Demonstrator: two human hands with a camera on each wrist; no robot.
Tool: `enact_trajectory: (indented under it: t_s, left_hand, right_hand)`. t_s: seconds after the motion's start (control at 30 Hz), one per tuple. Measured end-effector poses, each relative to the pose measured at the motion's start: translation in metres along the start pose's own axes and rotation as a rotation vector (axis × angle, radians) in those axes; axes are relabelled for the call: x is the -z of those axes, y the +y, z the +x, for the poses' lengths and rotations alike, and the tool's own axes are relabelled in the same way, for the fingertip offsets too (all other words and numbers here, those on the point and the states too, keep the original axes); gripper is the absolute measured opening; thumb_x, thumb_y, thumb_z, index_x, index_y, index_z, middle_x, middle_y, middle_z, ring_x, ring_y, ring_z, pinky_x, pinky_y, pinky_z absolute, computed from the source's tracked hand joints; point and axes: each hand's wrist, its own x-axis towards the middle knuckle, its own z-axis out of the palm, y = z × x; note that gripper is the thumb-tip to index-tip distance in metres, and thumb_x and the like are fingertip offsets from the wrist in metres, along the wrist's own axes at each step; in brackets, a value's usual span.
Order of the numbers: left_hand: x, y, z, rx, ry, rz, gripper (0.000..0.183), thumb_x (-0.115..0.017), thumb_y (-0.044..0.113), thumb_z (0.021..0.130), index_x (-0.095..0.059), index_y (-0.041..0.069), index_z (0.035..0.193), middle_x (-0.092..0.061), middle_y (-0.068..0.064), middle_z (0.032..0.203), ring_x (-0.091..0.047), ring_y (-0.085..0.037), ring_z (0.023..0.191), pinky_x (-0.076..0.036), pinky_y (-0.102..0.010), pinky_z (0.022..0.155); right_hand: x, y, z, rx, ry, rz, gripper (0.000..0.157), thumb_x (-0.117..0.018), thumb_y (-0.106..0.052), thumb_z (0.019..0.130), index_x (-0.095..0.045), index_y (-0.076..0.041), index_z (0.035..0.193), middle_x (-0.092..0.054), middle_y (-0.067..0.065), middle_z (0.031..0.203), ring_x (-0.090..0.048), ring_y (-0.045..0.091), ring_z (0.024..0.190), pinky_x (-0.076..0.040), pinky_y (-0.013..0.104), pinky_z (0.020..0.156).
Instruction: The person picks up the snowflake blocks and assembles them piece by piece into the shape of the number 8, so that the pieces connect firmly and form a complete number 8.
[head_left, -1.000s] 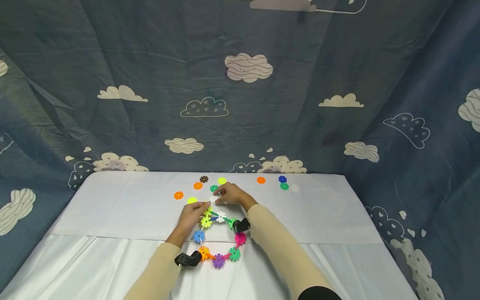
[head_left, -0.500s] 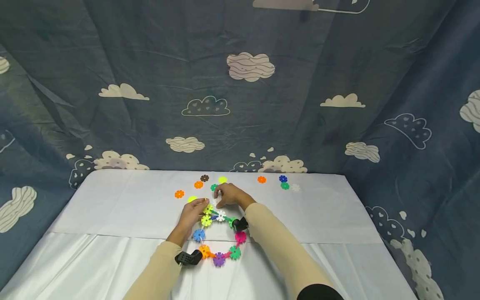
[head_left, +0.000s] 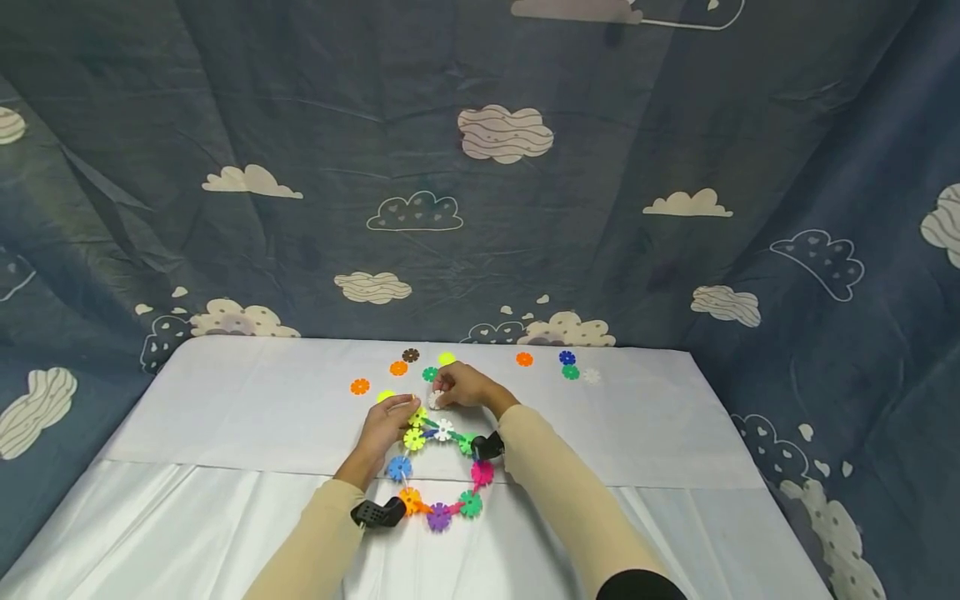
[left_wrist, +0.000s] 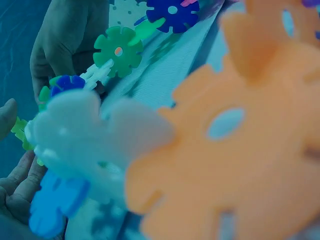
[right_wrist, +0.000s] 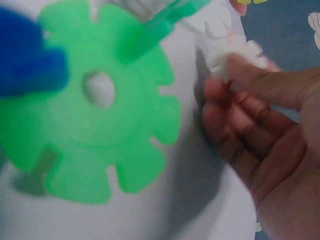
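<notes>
My left hand (head_left: 386, 425) pinches a yellow-green notched disc (head_left: 417, 415) at the far left of a ring of linked snowflake discs. In the left wrist view, that yellow-green disc (left_wrist: 21, 132) shows between thumb and fingers. Just beyond the ring, my right hand (head_left: 467, 387) pinches a loose white snowflake disc (head_left: 437, 400). The right wrist view shows this white disc (right_wrist: 240, 55) between thumb and fingertips, apart from the ring. The ring includes a blue disc (head_left: 399, 468), an orange disc (head_left: 410, 501), a purple disc (head_left: 439, 517) and a pink disc (head_left: 482, 473).
Loose discs lie along the far part of the white-covered table (head_left: 247, 408): an orange one (head_left: 360, 387), a brown one (head_left: 410, 355) and several others. At the right are a dark blue disc (head_left: 567, 357) and another white disc (head_left: 592, 376). A cloud-patterned curtain (head_left: 300, 233) hangs behind.
My right thumb and fingers have come together on the white disc, which has shifted slightly right. The left hand stays at the ring's yellow-green disc.
</notes>
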Motion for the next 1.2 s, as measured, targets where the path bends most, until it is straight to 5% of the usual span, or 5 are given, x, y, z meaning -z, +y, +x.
enact_trajectory:
  t_s: [0.17,0.4,0.67,1.2]
  left_hand:
    - [0.000,0.001,0.001,-0.014,-0.001,-0.022,0.047,-0.062,0.027,0.095,-0.053,-0.002,0.131,-0.061,-0.023,0.125,-0.063,-0.019,0.091,-0.054,-0.033,0.082]
    - [-0.002,0.001,-0.001,-0.037,-0.005,-0.043,0.045,-0.065,0.024,0.094,-0.055,-0.002,0.129,-0.065,-0.020,0.119,-0.062,-0.013,0.083,-0.054,-0.029,0.076]
    - [-0.003,0.000,0.001,-0.035,-0.002,-0.044,0.046,-0.066,0.025,0.093,-0.056,0.000,0.129,-0.067,-0.018,0.114,-0.063,-0.012,0.081,-0.054,-0.028,0.074]
    - [-0.005,0.000,0.000,-0.060,-0.003,-0.039,0.042,-0.064,0.023,0.094,-0.058,-0.001,0.128,-0.069,-0.013,0.107,-0.063,-0.013,0.078,-0.054,-0.026,0.073]
  right_hand:
    - [0.004,-0.003,-0.001,0.080,0.012,0.283,0.015,-0.065,0.004,0.088,-0.064,0.007,0.103,-0.066,0.015,0.072,-0.064,0.016,0.059,-0.058,0.031,0.059]
    - [0.000,-0.015,-0.002,0.122,0.093,0.426,0.022,-0.062,0.006,0.090,-0.061,0.007,0.112,-0.063,0.010,0.075,-0.062,0.018,0.061,-0.058,0.034,0.061]
    - [-0.009,-0.019,0.000,0.116,0.208,0.453,0.022,-0.060,0.008,0.090,-0.064,0.009,0.111,-0.062,0.011,0.078,-0.062,0.013,0.056,-0.058,0.031,0.060]
    - [-0.013,-0.024,-0.004,0.096,0.252,0.382,0.020,-0.060,0.003,0.091,-0.069,0.006,0.108,-0.062,0.007,0.077,-0.058,0.015,0.058,-0.055,0.031,0.058]
